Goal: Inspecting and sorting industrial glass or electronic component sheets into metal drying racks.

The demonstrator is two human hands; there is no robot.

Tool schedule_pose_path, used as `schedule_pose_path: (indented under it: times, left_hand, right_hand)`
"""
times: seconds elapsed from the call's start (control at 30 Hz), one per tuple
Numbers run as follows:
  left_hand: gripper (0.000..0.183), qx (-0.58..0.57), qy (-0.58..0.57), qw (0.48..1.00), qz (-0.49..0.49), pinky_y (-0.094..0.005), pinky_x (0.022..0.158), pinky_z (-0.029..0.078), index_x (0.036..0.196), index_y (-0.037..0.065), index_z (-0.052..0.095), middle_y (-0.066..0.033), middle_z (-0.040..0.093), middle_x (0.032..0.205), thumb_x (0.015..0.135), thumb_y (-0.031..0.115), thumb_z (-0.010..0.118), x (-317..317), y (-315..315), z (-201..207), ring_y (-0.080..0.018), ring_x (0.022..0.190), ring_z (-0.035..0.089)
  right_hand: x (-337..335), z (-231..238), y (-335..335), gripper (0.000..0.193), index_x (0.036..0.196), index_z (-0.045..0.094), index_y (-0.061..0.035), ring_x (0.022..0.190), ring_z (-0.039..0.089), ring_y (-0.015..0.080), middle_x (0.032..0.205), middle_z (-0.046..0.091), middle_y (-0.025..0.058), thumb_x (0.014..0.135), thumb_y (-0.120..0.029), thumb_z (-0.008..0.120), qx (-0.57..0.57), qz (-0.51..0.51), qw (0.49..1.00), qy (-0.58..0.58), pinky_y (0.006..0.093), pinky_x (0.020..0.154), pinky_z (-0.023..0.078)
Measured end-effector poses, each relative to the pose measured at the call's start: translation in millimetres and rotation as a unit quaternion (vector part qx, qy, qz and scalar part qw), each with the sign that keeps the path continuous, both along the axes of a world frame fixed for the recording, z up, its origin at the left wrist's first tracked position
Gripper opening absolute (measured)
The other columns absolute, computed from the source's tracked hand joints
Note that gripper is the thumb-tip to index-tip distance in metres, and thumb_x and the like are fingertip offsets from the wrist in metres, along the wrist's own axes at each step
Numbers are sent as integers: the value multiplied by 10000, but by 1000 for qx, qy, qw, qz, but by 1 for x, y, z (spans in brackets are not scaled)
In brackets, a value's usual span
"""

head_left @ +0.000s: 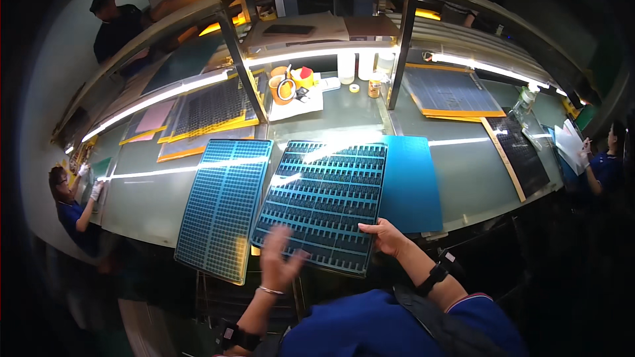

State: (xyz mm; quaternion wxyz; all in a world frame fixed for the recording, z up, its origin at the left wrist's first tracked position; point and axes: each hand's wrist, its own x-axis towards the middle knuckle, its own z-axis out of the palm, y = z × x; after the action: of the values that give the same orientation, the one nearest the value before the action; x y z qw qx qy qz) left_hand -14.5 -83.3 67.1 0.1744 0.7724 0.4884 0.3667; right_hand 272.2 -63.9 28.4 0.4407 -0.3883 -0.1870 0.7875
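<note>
In front of me a dark tray [317, 218] holds rows of small black parts between blue strips. It is tilted, its near edge past the table's front edge. My right hand [391, 237] grips its right edge, thumb on top and the other fingers mostly hidden. My left hand [281, 266], somewhat blurred, hovers over the near left corner with its fingers apart; whether it touches the tray I cannot tell. Left of it lies a blue grid tray [221, 205] with many small cells, also jutting over the front edge. A plain blue sheet [413, 185] lies to the right.
Stacked dark sheets with orange edges [205, 109] lie back left; another stack [453, 89] lies back right. An orange cup [282, 90] and bottles stand at the back. Shelf posts [401, 46] rise behind. Co-workers sit left [73, 205] and right [605, 162].
</note>
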Motion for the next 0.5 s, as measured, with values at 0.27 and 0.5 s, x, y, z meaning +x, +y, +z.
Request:
schedule_pose_path:
  times: [0.27, 0.5]
  left_hand:
    - [312, 107, 166, 946, -257, -307, 792, 493, 915, 69, 638, -79, 623, 1015, 686, 273, 700, 77, -33, 27, -232, 964, 597]
    - [202, 18, 137, 941, -308, -292, 730, 517, 879, 62, 627, -83, 636, 973, 732, 197, 655, 72, -30, 29, -212, 929, 613]
  right_hand:
    - [-9, 24, -10, 212, 1028, 555, -4, 872, 601, 194, 968, 613, 98, 820, -46, 557, -9, -31, 999, 14, 363, 792, 491]
    - [-8, 20, -13, 214, 1022, 557, -5, 846, 612, 194, 961, 616, 89, 814, -55, 567, -42, -17, 999, -18, 370, 757, 506]
